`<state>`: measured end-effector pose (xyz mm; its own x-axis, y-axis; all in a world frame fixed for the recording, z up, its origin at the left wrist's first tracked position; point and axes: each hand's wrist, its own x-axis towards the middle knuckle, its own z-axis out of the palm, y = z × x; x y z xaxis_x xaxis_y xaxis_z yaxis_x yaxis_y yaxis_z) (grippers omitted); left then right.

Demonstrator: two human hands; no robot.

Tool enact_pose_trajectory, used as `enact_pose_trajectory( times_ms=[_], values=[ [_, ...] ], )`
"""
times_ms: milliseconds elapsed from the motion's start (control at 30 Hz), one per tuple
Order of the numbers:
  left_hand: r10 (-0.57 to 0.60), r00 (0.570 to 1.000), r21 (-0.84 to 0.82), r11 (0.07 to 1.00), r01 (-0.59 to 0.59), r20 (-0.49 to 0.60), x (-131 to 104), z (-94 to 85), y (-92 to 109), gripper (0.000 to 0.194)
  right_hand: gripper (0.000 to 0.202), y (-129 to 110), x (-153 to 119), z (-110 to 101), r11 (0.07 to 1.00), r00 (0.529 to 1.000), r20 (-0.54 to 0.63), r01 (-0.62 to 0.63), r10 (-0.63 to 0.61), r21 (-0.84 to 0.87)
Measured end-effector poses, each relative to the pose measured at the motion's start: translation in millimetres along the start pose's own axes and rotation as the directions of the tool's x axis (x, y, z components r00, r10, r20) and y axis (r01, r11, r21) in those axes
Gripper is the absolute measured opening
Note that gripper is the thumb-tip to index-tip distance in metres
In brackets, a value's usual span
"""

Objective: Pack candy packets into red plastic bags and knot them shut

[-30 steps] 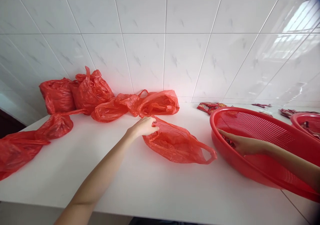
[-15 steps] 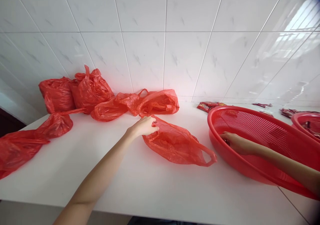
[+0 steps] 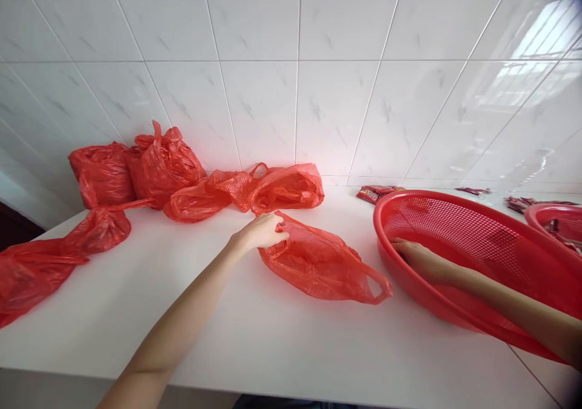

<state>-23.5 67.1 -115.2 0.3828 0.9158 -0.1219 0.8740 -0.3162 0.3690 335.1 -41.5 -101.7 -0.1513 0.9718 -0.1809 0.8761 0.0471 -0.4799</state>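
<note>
My left hand (image 3: 264,231) pinches the rim of a thin red plastic bag (image 3: 318,263), which lies on the white table with its mouth spread and a loop handle pointing right. Inside the large red mesh basket (image 3: 454,215), my right hand (image 3: 421,260) reaches down near the left wall. Its fingertips are partly hidden by the basket rim, so whether it holds anything cannot be made out.
Full, tied red bags (image 3: 166,163) stand at the back left. Crumpled red bags (image 3: 286,188) lie by the tiled wall, another (image 3: 40,269) at the left edge. Red packets (image 3: 375,193) lie behind the basket; a second red basket (image 3: 557,215) is at far right.
My right hand has moved slightly left and lower against the basket's wall, its fingertips now less visible. My left hand keeps its grip on the bag. The view has shifted a little.
</note>
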Motion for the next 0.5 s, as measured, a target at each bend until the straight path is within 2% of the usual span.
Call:
enact_pose_trajectory(
  times_ms=[67,167,300,500],
  values=[
    [0.000,1.000,0.000,1.000,0.000,0.002,-1,-0.3,0,0.048,0.013,5,2,0,0.997,0.999,0.029,-0.043,0.042,0.060],
    [0.001,1.000,0.000,1.000,-0.001,0.004,-2,-0.9,0,0.049,0.010,26,14,5,0.993,0.995,0.053,-0.088,0.084,0.075],
    [0.002,1.000,-0.001,1.000,-0.002,0.003,-4,-1.5,1,0.050,0.008,49,28,12,0.997,0.999,0.039,-0.037,0.035,0.073],
    [0.004,1.000,-0.001,1.000,-0.004,-0.005,-5,-4.4,3,0.051,0.011,48,29,9,0.993,0.999,-0.021,-0.030,0.032,0.115]
  ],
)
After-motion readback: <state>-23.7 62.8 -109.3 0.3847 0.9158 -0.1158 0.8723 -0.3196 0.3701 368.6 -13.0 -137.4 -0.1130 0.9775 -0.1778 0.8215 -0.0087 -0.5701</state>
